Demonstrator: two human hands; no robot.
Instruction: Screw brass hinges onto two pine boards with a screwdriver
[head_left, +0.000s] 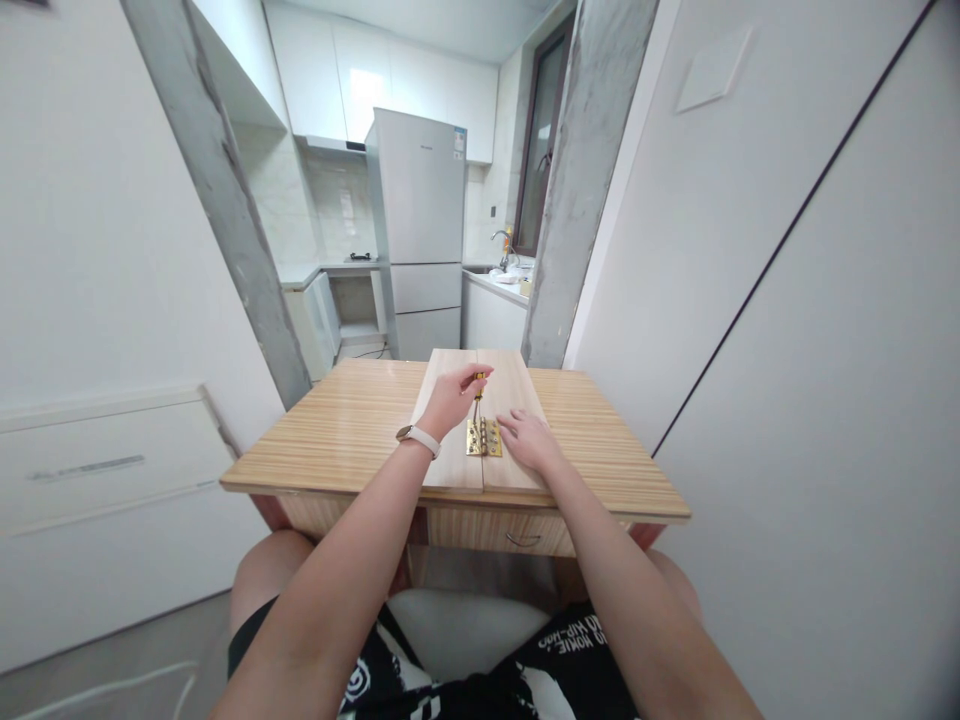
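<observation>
Hinge (484, 438), brass, lies flat across the seam where two pale wooden boards (457, 420) meet side by side. The boards rest on a striped wood-grain table (352, 425), reaching from its far edge to its near edge, roughly at the middle.

Left hand (450, 398): grip closed around the handle of a small screwdriver (478, 392), yellow and dark at the top. The tool stands nearly upright, its tip down at the hinge's left leaf. A pale band (418, 438) sits on the left wrist.

Right hand (529, 440): grip open, holding nothing, palm down and fingers spread flat on the right-hand board, just beside the hinge's right edge. Whether the fingertips touch the brass cannot be told.

Table front has a drawer with a small curved metal pull (523, 541), below the boards.

Writing: white lettering on the person's dark clothing (570, 640) at the bottom of the view, seen upside down; it seems to read "HIP-HOP" and "NO HOME", but is too small and warped to be sure. A white swirl print shows on the left side of the same clothing.

Beyond the table, a white refrigerator (420, 230) stands in a kitchen alcove. It carries a small blue-and-white sticker at its upper right corner and a short brand mark near the top, both unreadable. A sink tap (504, 245) sits on the counter to its right.
</observation>
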